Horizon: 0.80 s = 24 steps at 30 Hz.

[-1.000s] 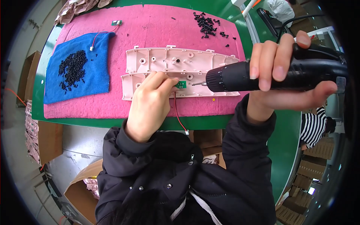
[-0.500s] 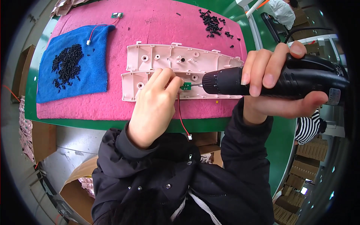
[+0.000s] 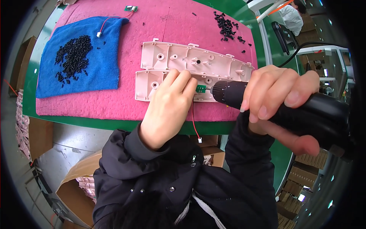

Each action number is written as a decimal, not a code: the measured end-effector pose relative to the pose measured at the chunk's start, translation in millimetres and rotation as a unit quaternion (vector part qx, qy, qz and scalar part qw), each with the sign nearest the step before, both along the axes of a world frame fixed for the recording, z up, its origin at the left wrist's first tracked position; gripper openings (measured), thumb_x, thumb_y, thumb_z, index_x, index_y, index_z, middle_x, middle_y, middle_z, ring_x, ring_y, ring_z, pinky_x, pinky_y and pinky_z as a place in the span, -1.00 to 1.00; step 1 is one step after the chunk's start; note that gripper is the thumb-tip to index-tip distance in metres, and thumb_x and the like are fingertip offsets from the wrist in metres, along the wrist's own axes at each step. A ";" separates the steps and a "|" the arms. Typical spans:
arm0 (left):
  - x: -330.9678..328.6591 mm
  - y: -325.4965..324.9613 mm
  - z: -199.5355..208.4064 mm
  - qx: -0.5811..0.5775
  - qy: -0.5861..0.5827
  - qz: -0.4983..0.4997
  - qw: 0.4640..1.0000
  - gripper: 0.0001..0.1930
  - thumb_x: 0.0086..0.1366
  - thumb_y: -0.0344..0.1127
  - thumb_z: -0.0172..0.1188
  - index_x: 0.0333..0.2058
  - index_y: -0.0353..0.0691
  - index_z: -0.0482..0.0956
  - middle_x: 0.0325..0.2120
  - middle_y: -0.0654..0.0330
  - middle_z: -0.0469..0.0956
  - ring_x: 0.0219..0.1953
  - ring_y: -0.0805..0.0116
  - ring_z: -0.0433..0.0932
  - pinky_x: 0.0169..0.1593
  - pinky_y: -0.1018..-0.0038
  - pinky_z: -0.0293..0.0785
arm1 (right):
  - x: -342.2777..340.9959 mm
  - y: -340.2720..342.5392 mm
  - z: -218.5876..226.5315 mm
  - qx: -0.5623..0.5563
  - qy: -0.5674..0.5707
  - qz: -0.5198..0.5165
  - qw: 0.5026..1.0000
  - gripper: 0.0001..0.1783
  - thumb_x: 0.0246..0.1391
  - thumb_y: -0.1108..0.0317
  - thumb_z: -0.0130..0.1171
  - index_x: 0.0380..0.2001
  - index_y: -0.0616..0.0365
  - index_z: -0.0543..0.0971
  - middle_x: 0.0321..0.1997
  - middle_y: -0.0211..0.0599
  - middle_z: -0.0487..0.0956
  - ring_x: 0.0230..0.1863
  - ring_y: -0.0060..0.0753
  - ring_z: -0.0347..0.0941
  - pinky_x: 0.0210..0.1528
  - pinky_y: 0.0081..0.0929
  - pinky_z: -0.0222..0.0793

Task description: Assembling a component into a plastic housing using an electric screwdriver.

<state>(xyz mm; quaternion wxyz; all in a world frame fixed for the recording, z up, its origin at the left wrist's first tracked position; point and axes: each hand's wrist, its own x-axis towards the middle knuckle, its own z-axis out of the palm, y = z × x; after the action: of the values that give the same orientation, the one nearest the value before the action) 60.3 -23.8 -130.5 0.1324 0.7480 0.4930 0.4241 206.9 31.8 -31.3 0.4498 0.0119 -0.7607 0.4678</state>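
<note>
My right hand (image 3: 280,91) is wrapped round a black electric screwdriver (image 3: 314,116). The tool lies nearly level, its bit pointing left at a small green circuit board (image 3: 201,88). Fingers of my left hand (image 3: 169,107) are closed at the board's left end and cover part of it; their tips are hidden. The board is at the nearer pale pink plastic shell half (image 3: 144,86), and a red wire (image 3: 193,118) runs from it to a white connector over the table edge. Just beyond lies a second pale pink shell half (image 3: 150,53), its ribs and screw posts facing up.
A pink foam mat (image 3: 87,107) covers the green table (image 3: 126,127). On its left, a blue cloth (image 3: 106,72) bears a heap of black screws (image 3: 74,55). More black screws (image 3: 227,28) lie at the far right. Another wired circuit board (image 3: 131,8) rests at the back.
The screwdriver's rear end has swung down toward me, while its bit stays by the board. My left hand keeps its place at the board. The whole view has shifted slightly.
</note>
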 end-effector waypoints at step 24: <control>-25.6 -3.0 3.1 0.044 0.008 0.016 0.999 -0.88 -0.15 -0.53 0.00 -0.52 -0.36 0.33 -0.49 0.08 0.26 -0.38 0.20 0.30 -0.31 0.41 0.34 | -37.7 8.2 16.5 0.021 -0.066 0.106 0.992 -0.33 -0.31 -0.14 0.32 -0.37 0.17 0.30 -0.66 -0.35 0.43 -0.74 -0.48 0.38 -0.66 -0.60 0.40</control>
<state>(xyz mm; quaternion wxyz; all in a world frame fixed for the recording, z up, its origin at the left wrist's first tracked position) 34.7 -26.9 -127.4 0.0887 0.7484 0.4870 0.4414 169.3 40.1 -14.8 0.3459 0.0705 -0.7928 0.4969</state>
